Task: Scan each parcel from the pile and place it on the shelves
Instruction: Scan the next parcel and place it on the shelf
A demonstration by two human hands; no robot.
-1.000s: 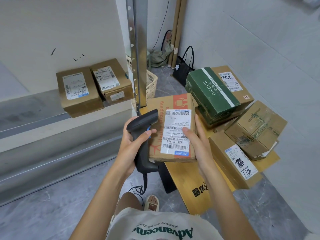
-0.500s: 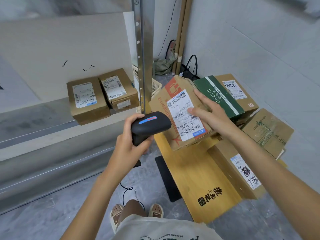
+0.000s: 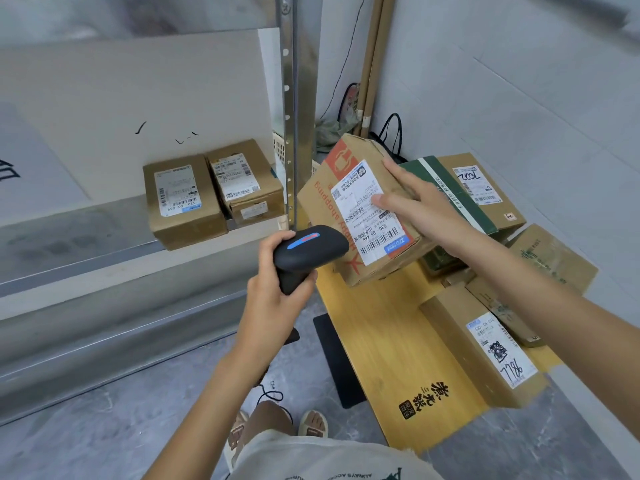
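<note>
Closest in, the left hand (image 3: 273, 303) wraps its fingers tight around the grip of a black barcode scanner (image 3: 306, 252), thumb up the side, the scanner's head lit with a blue strip and angled toward the parcel just beside it. The scanner's cable (image 3: 272, 396) loops down near the person's sandalled feet on the grey floor.

Right there in front of the scanner, the right hand (image 3: 420, 211) holds up the cardboard parcel (image 3: 360, 216), thumb laid across its white shipping label (image 3: 369, 213) and fingers curled over the far top edge. The box is tilted, label facing up toward the camera, its lower corner hanging just above the wooden counter (image 3: 384, 337).

On that counter to the right sits the pile: a long brown box marked 7786 (image 3: 485, 344) nearest, a taped brown box (image 3: 550, 261) behind it, then a dark green box (image 3: 450, 199) lying against a brown box with a handwritten label (image 3: 481, 188).

Over to the left, beyond the metal upright (image 3: 294, 109), two brown labelled parcels (image 3: 211, 195) sit side by side, touching, on the shelf (image 3: 69, 233). Far back in the corner, a black bag (image 3: 391, 140) and some cardboard tubes (image 3: 374, 57) lean at the wall.
</note>
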